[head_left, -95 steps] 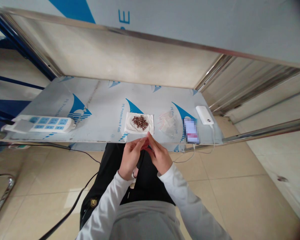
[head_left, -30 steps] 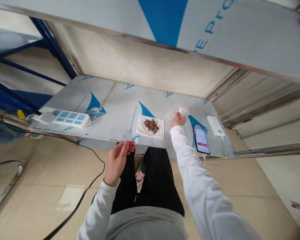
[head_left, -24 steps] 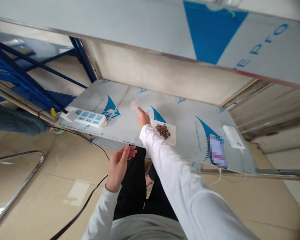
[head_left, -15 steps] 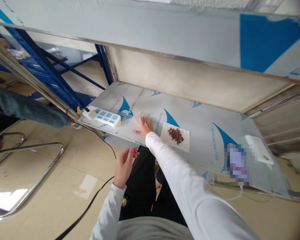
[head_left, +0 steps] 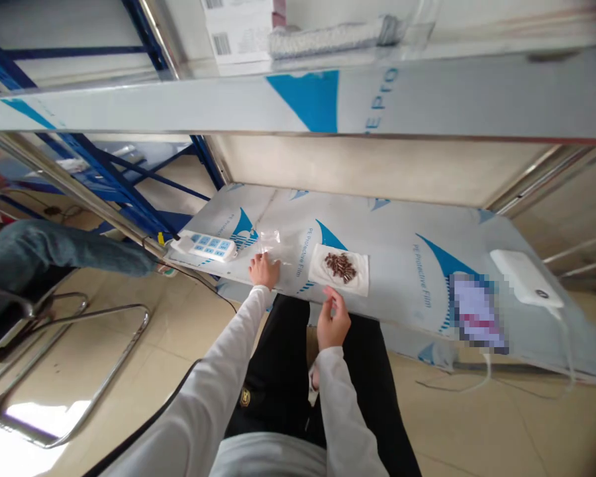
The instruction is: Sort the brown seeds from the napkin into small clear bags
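My left hand (head_left: 264,270) lies on the front part of the metal shelf, fingers stretched out and open. Its fingertips are at the near edge of a crumpled clear plastic bag (head_left: 271,240); I cannot tell if they press on it. Just off the shelf's front edge is my right hand (head_left: 334,318), palm turned inward, fingers loosely bent and apart, with nothing visible in them. Beyond it a white square sheet (head_left: 359,283) bears a heap of small brown rod-like pieces (head_left: 341,266), too small to name surely.
A white power strip (head_left: 211,247) sits at the left of the film-covered shelf (head_left: 392,228). To the right are a pixelated flat object (head_left: 477,315) and a white device (head_left: 524,277) with a cable. An upper shelf (head_left: 179,106) crosses above. At left, a person's leg (head_left: 74,245) and a chair frame (head_left: 144,318) appear.
My right hand has left the plastic bag and drawn back to the right, by the white sheet. My left hand has moved forward from above my lap onto the shelf. The view has shifted.
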Demonstrator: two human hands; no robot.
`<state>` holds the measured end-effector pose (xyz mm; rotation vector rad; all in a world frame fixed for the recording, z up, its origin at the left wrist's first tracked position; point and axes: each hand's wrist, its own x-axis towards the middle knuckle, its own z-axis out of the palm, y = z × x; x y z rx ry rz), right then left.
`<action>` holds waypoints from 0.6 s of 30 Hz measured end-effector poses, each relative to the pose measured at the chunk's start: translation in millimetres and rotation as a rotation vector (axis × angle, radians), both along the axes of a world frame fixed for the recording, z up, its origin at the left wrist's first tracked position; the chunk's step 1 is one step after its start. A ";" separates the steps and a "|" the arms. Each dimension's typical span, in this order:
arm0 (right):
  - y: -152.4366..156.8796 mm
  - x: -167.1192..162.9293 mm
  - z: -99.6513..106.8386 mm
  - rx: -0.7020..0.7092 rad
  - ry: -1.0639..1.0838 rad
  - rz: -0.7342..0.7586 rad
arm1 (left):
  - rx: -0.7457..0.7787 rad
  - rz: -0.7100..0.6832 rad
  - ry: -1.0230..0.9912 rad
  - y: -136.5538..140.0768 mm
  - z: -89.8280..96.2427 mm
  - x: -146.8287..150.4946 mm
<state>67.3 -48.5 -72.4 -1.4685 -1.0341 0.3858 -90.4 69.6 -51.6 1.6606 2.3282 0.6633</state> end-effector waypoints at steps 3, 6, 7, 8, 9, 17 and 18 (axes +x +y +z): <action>-12.8 8.4 2.7 0.029 0.069 0.003 | 0.010 0.041 0.089 5.3 -11.1 1.6; -20.2 12.9 7.7 0.055 0.117 0.018 | 0.054 0.075 0.150 6.9 -22.5 2.6; -22.3 13.7 8.8 0.060 0.131 0.023 | 0.069 0.081 0.166 7.1 -26.1 2.8; -24.4 14.2 9.4 0.065 0.147 0.019 | 0.082 0.083 0.178 7.3 -29.4 3.0; -26.3 14.3 9.7 0.069 0.163 0.012 | 0.094 0.085 0.189 7.5 -32.3 3.0; -37.9 -3.3 14.1 0.018 0.329 0.033 | 0.158 0.085 0.223 8.8 -40.9 1.0; -38.3 -6.6 16.0 0.011 0.347 0.047 | 0.164 0.085 0.221 8.9 -41.3 0.9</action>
